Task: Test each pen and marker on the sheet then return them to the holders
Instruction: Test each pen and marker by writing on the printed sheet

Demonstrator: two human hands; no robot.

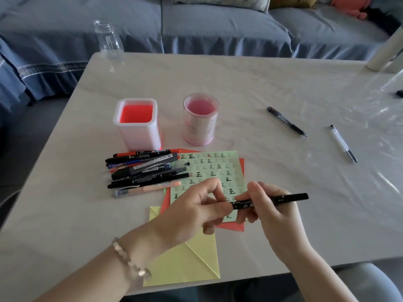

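Hands are sharing one black pen (pixel 283 198) just above the near part of the green sheet (pixel 209 168), which is covered in test marks: the right hand (pixel 277 219) is gripping the barrel with curled fingers, and the left hand (pixel 196 210) is pinching the pen's left end. A pile of pens (pixel 144 171) is lying on the table (pixel 261 83) at the sheet's left edge, just in front of the square holder (pixel 137 127) and the round holder (pixel 199 120).
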